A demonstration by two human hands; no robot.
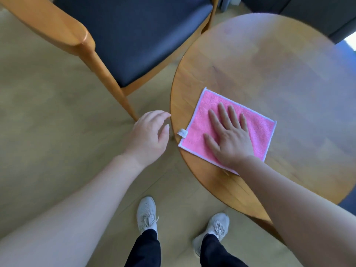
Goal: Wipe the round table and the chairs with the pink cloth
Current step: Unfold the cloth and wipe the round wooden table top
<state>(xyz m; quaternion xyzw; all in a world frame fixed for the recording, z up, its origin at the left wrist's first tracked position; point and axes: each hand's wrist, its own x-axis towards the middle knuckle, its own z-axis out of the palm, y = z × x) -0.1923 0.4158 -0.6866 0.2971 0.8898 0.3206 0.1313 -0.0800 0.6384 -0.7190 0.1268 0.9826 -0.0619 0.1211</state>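
The pink cloth (227, 128) lies spread flat on the round worktop (269, 78), close to the rim at centre-right of the frame, one corner with its small white tag (182, 133) pointing toward frame left. The right hand (229, 137) rests on top of the cloth, palm down, fingers straight and slightly spread, pressing it to the wood; the fingers point toward the upper part of the frame, across the worktop. The left hand (150, 135) hangs off the rim at centre-left, over the floor (48, 112), fingers loosely curled and holding nothing; its fingertips look just beside the worktop edge, though I cannot tell whether they touch it.

The relation that matters: nearly all the bare worktop lies beyond and to the right of the cloth, toward the upper right of the frame, so the right hand is the one placed to push the cloth outward along the line of its own fingers. The chair (134, 35) with its dark seat stands at upper left, just beside the worktop and nearer the left hand; a second dark seat (308, 14) shows at the upper right. The wiping seems barely begun, the chairs not yet reached.
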